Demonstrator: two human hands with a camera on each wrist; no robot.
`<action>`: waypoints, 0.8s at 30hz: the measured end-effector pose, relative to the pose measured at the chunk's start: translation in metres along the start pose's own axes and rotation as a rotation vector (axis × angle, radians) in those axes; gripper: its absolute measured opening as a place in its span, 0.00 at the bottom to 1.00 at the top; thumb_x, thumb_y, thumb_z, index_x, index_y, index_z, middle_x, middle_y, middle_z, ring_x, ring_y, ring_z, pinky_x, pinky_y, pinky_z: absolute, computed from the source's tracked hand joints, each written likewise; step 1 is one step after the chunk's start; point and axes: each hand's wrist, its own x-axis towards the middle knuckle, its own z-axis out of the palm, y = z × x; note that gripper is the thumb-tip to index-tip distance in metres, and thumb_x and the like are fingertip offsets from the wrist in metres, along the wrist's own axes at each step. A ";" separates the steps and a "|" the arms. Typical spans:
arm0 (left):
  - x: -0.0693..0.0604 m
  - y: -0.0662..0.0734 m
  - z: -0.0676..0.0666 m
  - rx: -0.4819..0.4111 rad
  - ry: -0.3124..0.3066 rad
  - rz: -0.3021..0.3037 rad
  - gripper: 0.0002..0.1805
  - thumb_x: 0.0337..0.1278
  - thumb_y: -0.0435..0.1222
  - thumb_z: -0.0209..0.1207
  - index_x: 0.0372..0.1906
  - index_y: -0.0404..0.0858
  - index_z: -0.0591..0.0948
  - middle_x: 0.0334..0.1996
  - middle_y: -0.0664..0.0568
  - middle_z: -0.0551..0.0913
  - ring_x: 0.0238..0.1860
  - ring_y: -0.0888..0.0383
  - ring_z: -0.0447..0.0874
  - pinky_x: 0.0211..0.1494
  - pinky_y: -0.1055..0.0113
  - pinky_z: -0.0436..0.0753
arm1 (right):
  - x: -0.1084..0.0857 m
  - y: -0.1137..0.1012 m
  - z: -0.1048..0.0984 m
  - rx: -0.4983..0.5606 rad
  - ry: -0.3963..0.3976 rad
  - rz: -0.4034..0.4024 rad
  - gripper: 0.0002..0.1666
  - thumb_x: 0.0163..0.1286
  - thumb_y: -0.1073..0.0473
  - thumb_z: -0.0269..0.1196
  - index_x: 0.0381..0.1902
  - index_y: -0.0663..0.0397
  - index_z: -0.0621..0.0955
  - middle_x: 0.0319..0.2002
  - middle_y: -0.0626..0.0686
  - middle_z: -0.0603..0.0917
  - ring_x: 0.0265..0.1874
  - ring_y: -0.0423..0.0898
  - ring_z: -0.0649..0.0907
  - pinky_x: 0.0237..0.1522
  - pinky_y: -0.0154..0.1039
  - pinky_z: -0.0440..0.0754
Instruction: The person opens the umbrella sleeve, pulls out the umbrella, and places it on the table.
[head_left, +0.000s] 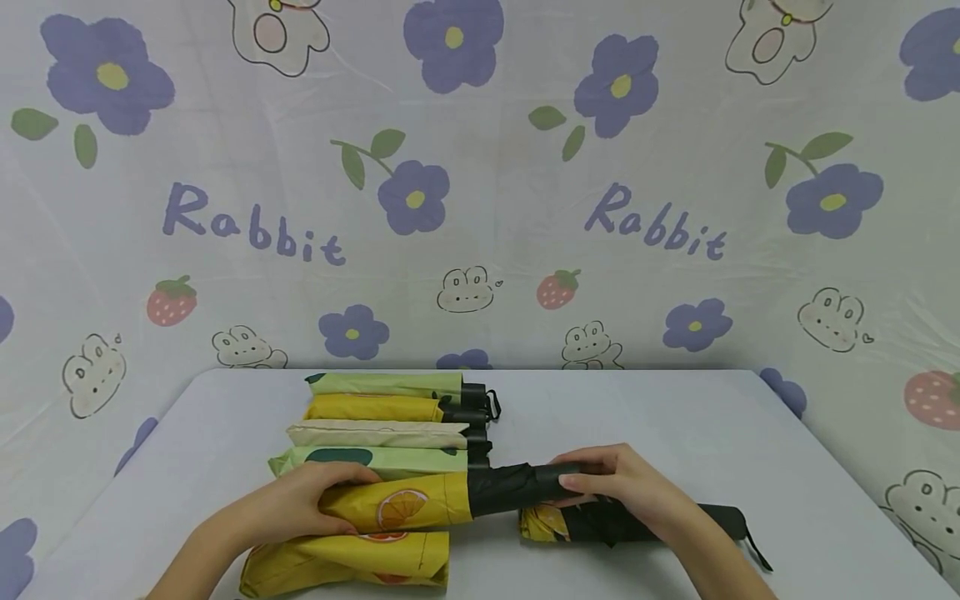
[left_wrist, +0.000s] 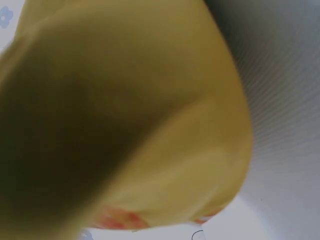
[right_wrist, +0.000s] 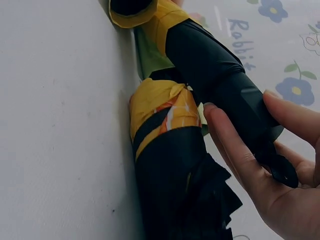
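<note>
A folded umbrella (head_left: pixel 513 489) with a black handle end sits partway in a yellow sleeve (head_left: pixel 405 502) printed with orange slices. My left hand (head_left: pixel 318 497) grips the sleeve near its left end; the left wrist view is mostly filled by blurred yellow cloth (left_wrist: pixel 200 160). At the other end, my right hand (head_left: pixel 626 483) pinches the black handle (right_wrist: pixel 255 112) between thumb and fingers, with a small wrist strap (right_wrist: pixel 282 170) hanging there. Just beneath lies a second folded umbrella (head_left: pixel 622 525), black with a yellow tip, without a sleeve.
A loose yellow sleeve (head_left: pixel 352 562) lies at the table's front left, its open end facing right. Behind the hands, several sleeved umbrellas lie in a row, among them a green one (head_left: pixel 390 383), a yellow one (head_left: pixel 375 407) and a cream one (head_left: pixel 375 433). A patterned cloth hangs behind the white table (head_left: pixel 675 408).
</note>
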 end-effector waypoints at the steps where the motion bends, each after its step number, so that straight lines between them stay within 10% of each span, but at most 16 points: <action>1: 0.000 0.000 0.000 -0.004 -0.002 0.001 0.28 0.54 0.52 0.67 0.60 0.54 0.75 0.57 0.59 0.80 0.56 0.62 0.78 0.57 0.65 0.79 | -0.001 0.001 -0.001 0.006 -0.003 -0.002 0.31 0.69 0.53 0.63 0.62 0.69 0.74 0.52 0.62 0.85 0.46 0.52 0.88 0.59 0.49 0.80; 24: 0.005 0.006 0.006 -0.052 -0.004 -0.015 0.31 0.51 0.56 0.67 0.62 0.56 0.74 0.53 0.63 0.82 0.49 0.69 0.79 0.52 0.69 0.79 | 0.004 -0.001 0.015 0.027 -0.001 0.014 0.30 0.69 0.51 0.63 0.61 0.65 0.76 0.55 0.62 0.83 0.46 0.53 0.88 0.66 0.61 0.70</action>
